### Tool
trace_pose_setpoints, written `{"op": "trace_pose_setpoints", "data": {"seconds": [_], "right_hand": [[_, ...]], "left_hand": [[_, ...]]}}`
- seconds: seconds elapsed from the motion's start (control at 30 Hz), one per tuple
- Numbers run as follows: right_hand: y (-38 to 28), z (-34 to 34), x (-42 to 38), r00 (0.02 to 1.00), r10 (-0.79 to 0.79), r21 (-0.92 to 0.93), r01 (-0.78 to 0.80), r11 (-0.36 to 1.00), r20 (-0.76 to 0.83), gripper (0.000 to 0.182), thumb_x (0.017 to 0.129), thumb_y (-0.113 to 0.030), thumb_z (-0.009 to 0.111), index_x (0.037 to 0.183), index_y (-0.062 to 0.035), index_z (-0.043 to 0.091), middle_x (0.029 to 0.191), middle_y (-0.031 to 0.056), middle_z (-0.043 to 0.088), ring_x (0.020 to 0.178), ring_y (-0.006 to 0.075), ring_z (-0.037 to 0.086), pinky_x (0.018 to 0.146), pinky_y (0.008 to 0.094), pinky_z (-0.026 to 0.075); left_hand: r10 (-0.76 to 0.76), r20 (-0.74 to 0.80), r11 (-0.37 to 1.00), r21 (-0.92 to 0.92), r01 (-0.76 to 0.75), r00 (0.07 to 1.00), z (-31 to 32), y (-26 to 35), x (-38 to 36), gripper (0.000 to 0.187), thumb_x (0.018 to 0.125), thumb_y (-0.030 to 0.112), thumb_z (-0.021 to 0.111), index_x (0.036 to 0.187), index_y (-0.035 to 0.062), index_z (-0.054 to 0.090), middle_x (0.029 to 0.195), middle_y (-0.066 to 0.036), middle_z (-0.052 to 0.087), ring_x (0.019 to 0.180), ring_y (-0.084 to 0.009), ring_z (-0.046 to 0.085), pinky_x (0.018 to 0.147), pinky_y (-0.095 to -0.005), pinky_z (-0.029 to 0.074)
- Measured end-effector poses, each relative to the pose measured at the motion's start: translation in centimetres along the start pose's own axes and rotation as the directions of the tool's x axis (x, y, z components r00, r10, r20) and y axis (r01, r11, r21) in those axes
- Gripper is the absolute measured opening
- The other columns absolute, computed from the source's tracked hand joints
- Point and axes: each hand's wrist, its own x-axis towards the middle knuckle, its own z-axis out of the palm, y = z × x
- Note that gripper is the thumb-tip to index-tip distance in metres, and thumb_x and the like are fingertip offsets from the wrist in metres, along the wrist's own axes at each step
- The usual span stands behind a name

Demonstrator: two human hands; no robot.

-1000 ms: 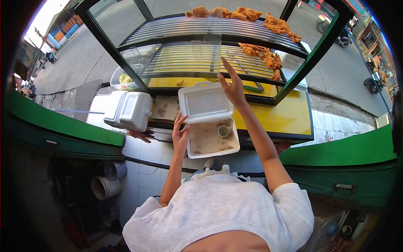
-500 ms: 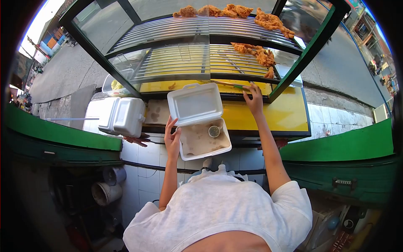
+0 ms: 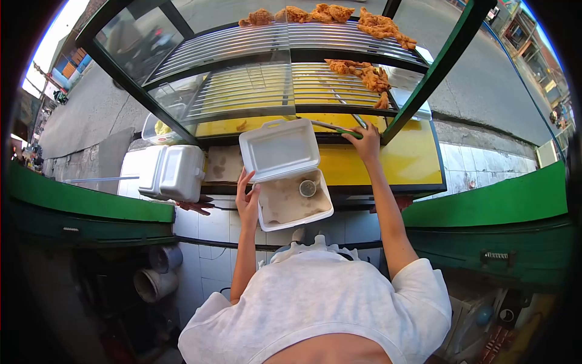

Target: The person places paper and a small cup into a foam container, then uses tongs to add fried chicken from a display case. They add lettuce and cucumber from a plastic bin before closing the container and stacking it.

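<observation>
My left hand (image 3: 247,197) grips the left side of an open white foam takeaway box (image 3: 282,203), with thumb and fingers at its edge. The box's lid (image 3: 279,150) is tipped back toward the display case. Inside the base, at the upper right, sits a small clear cup (image 3: 307,188). My right hand (image 3: 366,144) is closed around the green-handled end of metal tongs (image 3: 348,131). Their two arms spread apart into the case. Beyond them, pieces of fried chicken (image 3: 371,77) lie on the lower rack, and others (image 3: 327,13) on the upper rack.
The glass display case (image 3: 397,124) has dark green frame posts on both sides of my reach. Closed foam boxes (image 3: 182,173) are stacked at left, near a clear plastic tub (image 3: 159,128). A yellow counter (image 3: 406,161) extends right. Green side panels (image 3: 91,194) flank me.
My right hand has closed on the tongs, whose two arms now show spread apart. My left hand still holds the open box. The view has shifted slightly.
</observation>
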Motion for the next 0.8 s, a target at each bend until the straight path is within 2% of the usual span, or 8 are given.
{"op": "trace_pose_setpoints", "data": {"seconds": [0.17, 0.23, 0.3, 0.4, 0.47, 0.5, 0.67, 0.8], "right_hand": [[-0.8, -4.3, -9.7, 0.98, 0.176, 0.023, -0.175, 0.984, -0.092, 0.027, 0.067, -0.028, 0.081, 0.086, -0.0116, 0.074, 0.12, 0.0218, 0.053, 0.11, 0.0365, 0.05, 0.092, 0.0423, 0.042], [-0.6, -5.2, -11.8, 0.965, 0.234, 0.014, -0.234, 0.972, -0.119, 0.026, 0.067, -0.025, 0.082, 0.087, -0.0116, 0.074, 0.121, 0.0225, 0.052, 0.11, 0.0363, 0.049, 0.092, 0.0422, 0.042], [0.1, -5.6, -13.3, 0.963, 0.225, 0.013, -0.226, 0.974, -0.146, 0.026, 0.067, -0.027, 0.082, 0.087, -0.0116, 0.074, 0.123, 0.0232, 0.051, 0.11, 0.0365, 0.049, 0.092, 0.0428, 0.042], [1.0, -5.7, -14.4, 0.968, 0.208, -0.016, -0.213, 0.977, -0.141, 0.025, 0.067, -0.026, 0.081, 0.087, -0.0115, 0.074, 0.126, 0.022, 0.049, 0.111, 0.0364, 0.049, 0.094, 0.0437, 0.04], [1.4, -5.9, -14.7, 0.972, 0.197, -0.025, -0.202, 0.979, -0.131, 0.025, 0.068, -0.026, 0.081, 0.087, -0.0115, 0.074, 0.126, 0.0216, 0.048, 0.112, 0.0365, 0.048, 0.095, 0.0442, 0.039], [1.4, -6.0, -14.6, 0.978, 0.181, -0.061, -0.188, 0.98, -0.107, 0.03, 0.068, -0.027, 0.081, 0.093, -0.0126, 0.073, 0.127, 0.0215, 0.048, 0.114, 0.0367, 0.047, 0.097, 0.0446, 0.037], [1.2, -4.7, -11.6, 0.992, 0.125, -0.146, -0.129, 0.981, -0.037, 0.063, 0.065, -0.033, 0.081, 0.122, -0.0182, 0.06, 0.13, 0.0213, 0.045, 0.12, 0.038, 0.043, 0.099, 0.0467, 0.034], [-0.2, -2.8, -8.3, 0.995, 0.089, -0.264, -0.074, 0.962, 0.046, 0.102, 0.056, -0.04, 0.084, 0.143, -0.0222, 0.033, 0.137, 0.0193, 0.037, 0.124, 0.0367, 0.039, 0.099, 0.049, 0.033]], "left_hand": [[-0.047, 0.036, 0.998, -0.028, 0.048, 0.998, 0.4, -0.4, -0.1, 0.042, 0.086, -0.005, 0.055, 0.127, 0.0066, 0.055, 0.147, -0.009, 0.037, 0.13, -0.0151, 0.039, 0.101, -0.0248, 0.035], [0.004, 0.021, 1.0, -0.001, -0.004, 1.0, 0.5, -0.7, -0.1, 0.041, 0.086, -0.007, 0.055, 0.124, 0.0073, 0.058, 0.147, -0.008, 0.037, 0.124, -0.0113, 0.044, 0.084, -0.0174, 0.044], [-0.005, 0.035, 1.0, 0.006, 0.005, 0.999, 0.5, -0.7, -0.2, 0.041, 0.086, -0.006, 0.055, 0.124, 0.0075, 0.058, 0.146, -0.008, 0.038, 0.123, -0.0106, 0.045, 0.085, -0.0172, 0.043], [-0.052, 0.038, 0.999, -0.006, 0.053, 0.998, 0.7, -0.7, -0.4, 0.041, 0.086, -0.003, 0.056, 0.127, 0.0062, 0.056, 0.148, -0.011, 0.036, 0.135, -0.0174, 0.034, 0.106, -0.0274, 0.028], [-0.029, 0.025, 1.0, 0.014, 0.028, 0.999, 0.6, -0.9, -0.5, 0.04, 0.087, -0.004, 0.056, 0.126, 0.0068, 0.056, 0.147, -0.009, 0.037, 0.128, -0.0134, 0.039, 0.095, -0.0217, 0.034], [-0.001, 0.01, 0.999, 0.032, 0.001, 1.0, 0.6, -0.8, -0.5, 0.04, 0.087, -0.005, 0.055, 0.125, 0.0075, 0.057, 0.147, -0.006, 0.038, 0.122, -0.0094, 0.045, 0.084, -0.0161, 0.041], [-0.011, -0.011, 0.999, 0.045, 0.012, 1.0, 0.5, -0.2, -1.1, 0.04, 0.087, -0.005, 0.055, 0.125, 0.0069, 0.057, 0.147, -0.007, 0.038, 0.124, -0.0096, 0.042, 0.087, -0.0169, 0.04], [0.052, -0.013, 0.996, 0.067, -0.051, 0.999, 0.1, -0.7, -1.4, 0.04, 0.087, -0.005, 0.055, 0.125, 0.0068, 0.057, 0.146, -0.008, 0.038, 0.125, -0.0103, 0.042, 0.089, -0.0178, 0.04]]}}
